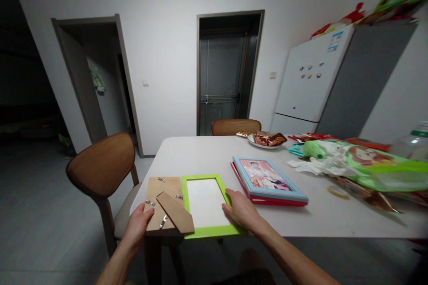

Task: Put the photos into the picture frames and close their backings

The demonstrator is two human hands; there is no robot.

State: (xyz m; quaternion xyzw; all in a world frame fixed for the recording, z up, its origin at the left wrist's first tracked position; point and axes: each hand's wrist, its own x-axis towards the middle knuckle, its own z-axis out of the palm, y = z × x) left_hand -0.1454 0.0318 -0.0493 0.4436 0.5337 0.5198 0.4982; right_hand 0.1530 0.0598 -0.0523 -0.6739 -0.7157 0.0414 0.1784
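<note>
My left hand [137,223] pinches the left edge of a brown picture frame backboard [169,183], which has a fold-out stand leg [175,213] and several metal clips. Right beside it is a lime green picture frame [214,232], lying at the table's front edge with a plain white surface inside its border. Closed around the right side of that frame is my right hand [243,210]. To the right of this hand, a light blue picture frame [294,191] with a photo rests on top of a red frame [264,201].
The white table [200,153] also bears a plate of food [266,141], a tape roll [337,192] and a heap of green plastic packaging [377,160]. A wooden chair [103,164] stands left, another chair [236,127] behind. A fridge [310,75] is at the back right.
</note>
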